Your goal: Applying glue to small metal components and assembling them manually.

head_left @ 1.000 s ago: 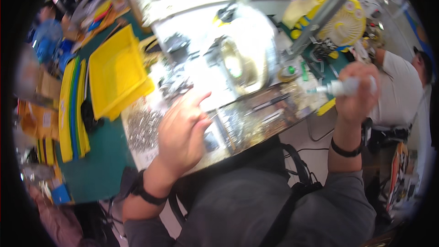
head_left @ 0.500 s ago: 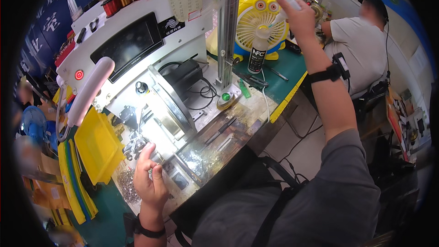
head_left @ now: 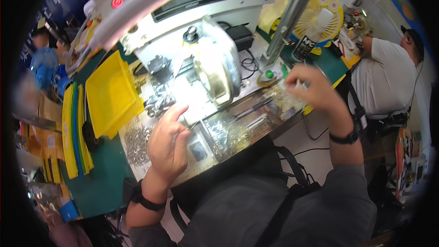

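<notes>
My left hand [head_left: 167, 142] is over the front left of the workbench, thumb and fingers pinched together. A tiny, thin piece shows at its fingertips, too small to name. Beside it lies a heap of small metal pieces [head_left: 137, 146]. My right hand [head_left: 315, 87] hovers above the bench's right part, its thumb and index finger pinching something small and whitish, blurred by motion. Near that hand stand a green-topped small container [head_left: 269, 75] and a dark bottle [head_left: 303, 48] with a white top. A brightly lit round wheel [head_left: 219, 77] of the white machine sits beyond my left hand.
A yellow tray [head_left: 112, 98] stands at the left by yellow and blue strips [head_left: 73, 132]. A lamp [head_left: 146, 7] hangs over the machine. Pen-like tools [head_left: 251, 110] lie on the bench. Behind the bottle is a yellow fan [head_left: 320, 16]; a person [head_left: 384, 77] sits at right.
My right hand has come down from up by the fan to over the bench. The view has shifted, and my left hand keeps its pinch near the machine.
</notes>
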A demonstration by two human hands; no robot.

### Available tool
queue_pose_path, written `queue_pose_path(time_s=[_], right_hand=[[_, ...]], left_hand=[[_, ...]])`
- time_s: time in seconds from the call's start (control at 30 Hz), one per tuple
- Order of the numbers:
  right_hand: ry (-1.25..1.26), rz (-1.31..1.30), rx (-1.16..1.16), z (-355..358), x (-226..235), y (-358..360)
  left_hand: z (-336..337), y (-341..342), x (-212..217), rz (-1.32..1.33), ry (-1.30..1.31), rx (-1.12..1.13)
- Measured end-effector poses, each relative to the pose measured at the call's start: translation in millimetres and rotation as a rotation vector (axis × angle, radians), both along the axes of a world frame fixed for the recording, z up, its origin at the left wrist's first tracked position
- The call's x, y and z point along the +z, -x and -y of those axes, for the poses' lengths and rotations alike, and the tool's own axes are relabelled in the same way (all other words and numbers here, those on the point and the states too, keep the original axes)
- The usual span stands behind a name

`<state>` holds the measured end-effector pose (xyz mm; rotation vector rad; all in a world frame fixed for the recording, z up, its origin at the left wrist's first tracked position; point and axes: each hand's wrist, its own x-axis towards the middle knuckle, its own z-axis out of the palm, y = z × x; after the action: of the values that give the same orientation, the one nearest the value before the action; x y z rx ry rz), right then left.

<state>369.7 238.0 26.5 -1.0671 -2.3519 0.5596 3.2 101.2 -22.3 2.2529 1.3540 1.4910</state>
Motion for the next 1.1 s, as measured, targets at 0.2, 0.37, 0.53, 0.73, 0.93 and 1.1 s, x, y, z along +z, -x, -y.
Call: queue_pose_path(time_s=[0.2,0.37,0.53,0.73,0.93,1.1], right_hand=[[-0.083,0.191,0.081,13.8,-68.0,17.4],[-0.089,0.199,0.134,5.6,-64.7,13.4],[0.372,0.132,-0.036,11.0,-26.3,27.3],[0.375,-0.4,0.048,15.0,-36.8,38.5],[0.426,-0.332,0.035,37.4,-15.2,79.3],[0.157,-0.702,0.262,73.8,23.6,110.4]], left_hand=[[-1.7,3.0,-4.2,0.022,0.012,0.009],[0.7,4.4,-3.5,0.02,0.015,0.008],[2.1,5.4,-3.5,0.035,0.001,-0.017],[-1.2,2.0,2.0,0.035,-0.028,-0.066],[-3.4,4.5,-1.3,-0.004,-0.109,-0.056],[-6.7,5.9,-2.6,-0.045,-0.127,-0.072]])
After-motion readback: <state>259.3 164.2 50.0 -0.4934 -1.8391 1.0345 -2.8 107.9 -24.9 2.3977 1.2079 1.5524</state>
